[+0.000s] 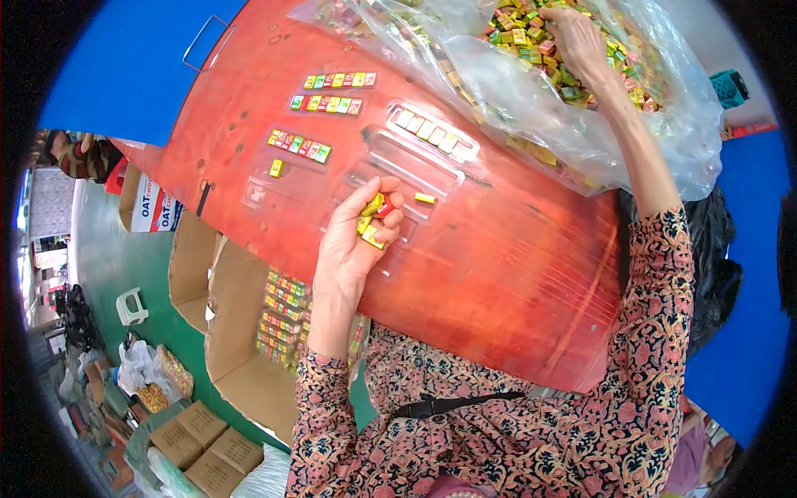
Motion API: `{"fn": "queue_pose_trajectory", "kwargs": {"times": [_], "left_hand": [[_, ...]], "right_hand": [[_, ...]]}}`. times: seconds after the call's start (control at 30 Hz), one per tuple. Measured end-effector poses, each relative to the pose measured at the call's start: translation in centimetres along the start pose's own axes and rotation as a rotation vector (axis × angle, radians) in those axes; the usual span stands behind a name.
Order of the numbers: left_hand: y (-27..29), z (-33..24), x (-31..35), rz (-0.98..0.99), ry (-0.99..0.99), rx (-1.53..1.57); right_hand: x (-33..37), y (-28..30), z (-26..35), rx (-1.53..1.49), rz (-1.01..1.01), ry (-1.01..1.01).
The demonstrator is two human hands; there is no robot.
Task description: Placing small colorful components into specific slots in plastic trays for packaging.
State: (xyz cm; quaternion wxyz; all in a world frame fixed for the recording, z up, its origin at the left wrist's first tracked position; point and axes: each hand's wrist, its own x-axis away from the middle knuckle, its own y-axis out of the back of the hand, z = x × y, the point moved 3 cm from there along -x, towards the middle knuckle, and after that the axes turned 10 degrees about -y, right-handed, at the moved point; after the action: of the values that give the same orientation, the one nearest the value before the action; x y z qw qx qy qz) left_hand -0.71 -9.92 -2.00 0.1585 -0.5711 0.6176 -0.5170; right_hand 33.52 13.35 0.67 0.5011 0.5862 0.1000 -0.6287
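Far to the left of the left fingers, a white stool point(131, 307) is standing on the green floor point(166, 332). Lower and to their left, brown cartons point(199, 448) are sitting close together. Nearer, below and to the left of the same fingers, an open cardboard box point(241, 373) is holding rows of multicoloured packs point(282, 324). Above and to the left of the left fingers, a single yellow piece point(276, 168) is lying beside the nearest of three filled packs point(325, 104), which are resting on the red counter point(498, 274).

The left hand point(344, 236) is hovering over the counter, its fingers point(392, 187) curling in and holding several small wrapped pieces point(374, 217), mostly yellow with some red showing. Just to the right of these fingers, a loose yellow piece point(425, 198) is lying by itself. Above and to the right of them, a clear tray point(467, 150) is carrying a row of pale, yellow-edged pieces point(426, 130), and more clear trays point(415, 158) are lying between.

Farther right, a big clear plastic bag point(672, 141) is spreading around a heap of colourful pieces point(519, 37). The right hand point(579, 46) is dipping into it, its fingertips resting among the pieces; whether they are gripping one, I cannot tell. Below and to the right of the right fingers, a black bag point(714, 274) is hanging beside the counter.
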Motion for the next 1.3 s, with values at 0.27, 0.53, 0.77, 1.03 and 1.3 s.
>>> {"fn": "queue_pose_trajectory", "kwargs": {"times": [0.27,0.53,0.77,1.03,1.3], "left_hand": [[0.8,-0.6,0.2,-0.045,-0.002,0.006],[0.9,-1.1,-1.0,-0.055,-0.014,-0.014],[1.5,-1.9,-2.1,-0.078,-0.038,-0.062],[-0.3,-3.1,-4.8,-0.163,-0.189,-0.317],[-0.7,-4.1,-6.2,-0.137,-0.260,-0.486]], "right_hand": [[-0.1,1.2,1.2,0.408,0.239,0.034],[-2.6,2.0,2.6,0.423,0.205,-0.278],[-3.5,3.2,16.5,-0.235,0.473,-0.777],[4.5,-1.9,21.0,-0.168,0.676,-0.649],[8.4,-5.3,19.2,-0.067,0.617,-0.682]]}}
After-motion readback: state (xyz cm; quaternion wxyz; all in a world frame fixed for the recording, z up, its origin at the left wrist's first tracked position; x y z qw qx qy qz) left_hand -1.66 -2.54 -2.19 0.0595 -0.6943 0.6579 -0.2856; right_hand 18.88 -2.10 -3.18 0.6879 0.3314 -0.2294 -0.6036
